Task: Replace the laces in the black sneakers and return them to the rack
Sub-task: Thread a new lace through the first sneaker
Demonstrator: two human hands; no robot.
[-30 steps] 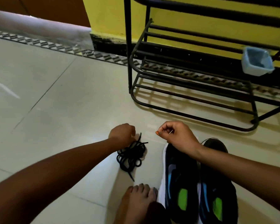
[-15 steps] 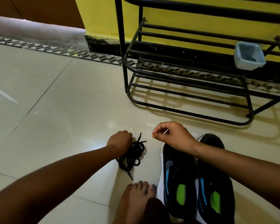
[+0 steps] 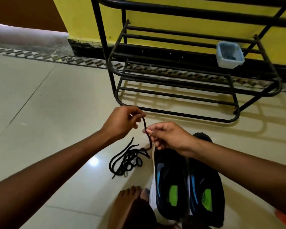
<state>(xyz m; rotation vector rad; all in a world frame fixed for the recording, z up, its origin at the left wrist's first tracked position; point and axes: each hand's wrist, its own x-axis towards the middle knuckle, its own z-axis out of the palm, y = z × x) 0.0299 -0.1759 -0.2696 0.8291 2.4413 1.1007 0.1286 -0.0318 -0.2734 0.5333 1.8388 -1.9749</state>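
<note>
The person is sitting on the glossy cream floor tiles [image 3: 48, 113]. The left hand [image 3: 122, 123] is pinching the tip of a black round-cord shoelace [image 3: 145, 123] between thumb and forefinger. The right hand [image 3: 170, 138] is pinching the same cord just below, with its other fingers loosely curled.

The main risk is probably the loose tangle of lace [image 3: 127, 160] lying on the tiles just left of the shoes. If the person pulls while the coils are crossing each other, the cord could be tightening into a knot. A light pinch could also be letting the tip slip.

The held stretch is running nearly upright, tip pointing up and away toward the black metal tube rack [image 3: 172, 95], while the rest is trailing down into the tangle. The pair of black sneakers with white soles and green-patched insoles [image 3: 172, 179] is lying side by side under the right wrist. Their long axes are running away from the person, toes toward the rack.
</note>
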